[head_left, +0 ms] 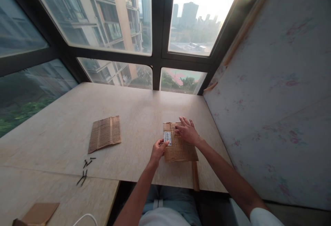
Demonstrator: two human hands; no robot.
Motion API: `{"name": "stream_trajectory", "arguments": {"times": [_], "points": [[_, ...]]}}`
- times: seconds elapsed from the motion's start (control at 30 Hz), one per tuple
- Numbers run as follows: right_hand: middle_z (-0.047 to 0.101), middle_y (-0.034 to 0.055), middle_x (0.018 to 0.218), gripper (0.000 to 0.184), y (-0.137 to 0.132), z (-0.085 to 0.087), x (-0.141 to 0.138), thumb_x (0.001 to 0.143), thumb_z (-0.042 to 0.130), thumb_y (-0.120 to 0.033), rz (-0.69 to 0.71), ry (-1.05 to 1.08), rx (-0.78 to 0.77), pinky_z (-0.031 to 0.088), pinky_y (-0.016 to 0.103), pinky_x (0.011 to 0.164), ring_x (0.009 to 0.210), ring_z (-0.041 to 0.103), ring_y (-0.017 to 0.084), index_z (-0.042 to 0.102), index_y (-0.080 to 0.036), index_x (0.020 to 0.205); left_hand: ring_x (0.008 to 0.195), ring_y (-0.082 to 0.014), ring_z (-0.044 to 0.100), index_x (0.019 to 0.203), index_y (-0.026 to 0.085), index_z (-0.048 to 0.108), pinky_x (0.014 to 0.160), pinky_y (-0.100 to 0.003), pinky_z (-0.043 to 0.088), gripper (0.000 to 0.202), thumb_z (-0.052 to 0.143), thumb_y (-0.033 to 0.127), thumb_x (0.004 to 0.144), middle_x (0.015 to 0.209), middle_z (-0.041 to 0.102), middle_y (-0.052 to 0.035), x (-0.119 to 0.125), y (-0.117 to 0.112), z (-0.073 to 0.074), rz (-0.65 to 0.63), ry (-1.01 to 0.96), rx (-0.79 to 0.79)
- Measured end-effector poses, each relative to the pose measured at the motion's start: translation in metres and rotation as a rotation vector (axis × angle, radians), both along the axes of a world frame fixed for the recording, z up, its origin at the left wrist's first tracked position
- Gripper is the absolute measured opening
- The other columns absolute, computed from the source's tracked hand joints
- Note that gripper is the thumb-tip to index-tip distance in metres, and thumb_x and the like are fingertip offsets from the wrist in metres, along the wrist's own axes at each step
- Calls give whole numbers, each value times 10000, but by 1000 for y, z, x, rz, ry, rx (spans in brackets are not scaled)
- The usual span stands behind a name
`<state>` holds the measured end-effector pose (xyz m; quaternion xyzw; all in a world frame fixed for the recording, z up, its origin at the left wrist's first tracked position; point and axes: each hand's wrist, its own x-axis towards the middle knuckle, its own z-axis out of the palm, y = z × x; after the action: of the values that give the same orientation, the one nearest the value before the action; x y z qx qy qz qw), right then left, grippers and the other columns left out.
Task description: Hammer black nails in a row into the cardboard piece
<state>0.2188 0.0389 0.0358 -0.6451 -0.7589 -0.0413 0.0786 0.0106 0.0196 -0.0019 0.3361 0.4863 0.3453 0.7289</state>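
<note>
Cardboard sheet (181, 148): lies flat on the surface (144, 109), lower centre-right of the frame, near the front edge.
Left hand (158, 151): fingers pinch the sheet's left edge, thumb beside the white label (167, 137).
Right hand (188, 132): fingers spread, laid flat on the sheet's upper part.
Handling: probably light and thin; the ribbed face looks rough, not slippery; it should bend along the ribs and crease easily. An edge pinch with a flat palm steadying suits it.
Containers: none in view; dark screws (85, 171) lie loose, lower left.
Nearby: second cardboard piece (104, 133) left of centre, well apart; wooden strip (195, 176) just below the sheet.
</note>
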Motion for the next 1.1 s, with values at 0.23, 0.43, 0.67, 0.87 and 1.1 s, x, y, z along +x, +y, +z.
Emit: {"name": "stream_trajectory", "arguments": {"times": [0.23, 0.43, 0.67, 0.87, 1.1], "points": [[459, 191, 1492, 356, -5, -5, -3, 995, 459, -369, -38, 69, 128, 296, 526, 1096, 1374, 417, 316, 693, -205, 1206, 787, -198, 696, 1035, 117, 602, 633, -278, 554, 532, 829, 391, 639, 991, 693, -143, -38, -11, 2, 123, 60, -1], [527, 223, 1419, 415, -11, -20, 3, 994, 406, -381, 1, 145, 175, 344, 564, 1052, 1323, 465, 361, 745, -158, 1082, 803, -197, 697, 1015, 124, 621, 637, -262, 545, 534, 819, 427, 623, 947, 695, -123, -118, -27, 3, 374, 154, 35], [557, 189, 1401, 441, -8, -32, 5, 997, 385, -416, -33, 133, 120, 371, 557, 1029, 1322, 469, 354, 768, -199, 1038, 778, -182, 685, 968, 126, 621, 669, -280, 541, 463, 750, 403, 620, 897, 700, -102, -213, -55, -1, 714, 282, 61], [505, 147, 1467, 389, -8, -26, 5, 1004, 415, -405, -60, 91, 57, 323, 568, 1067, 1370, 414, 338, 751, -228, 1090, 862, -236, 661, 962, 139, 625, 777, -386, 551, 411, 629, 430, 671, 913, 683, -91, -269, -57, -22, 863, 734, 209], [502, 148, 1469, 351, -11, -22, 3, 1002, 441, -384, -61, 82, 39, 318, 577, 1066, 1376, 408, 340, 740, -234, 1109, 1148, -376, 558, 1099, 91, 606, 1014, -551, 410, 444, 530, 384, 774, 1086, 647, -216, -293, -60, -32, 646, 1387, 465]]}}
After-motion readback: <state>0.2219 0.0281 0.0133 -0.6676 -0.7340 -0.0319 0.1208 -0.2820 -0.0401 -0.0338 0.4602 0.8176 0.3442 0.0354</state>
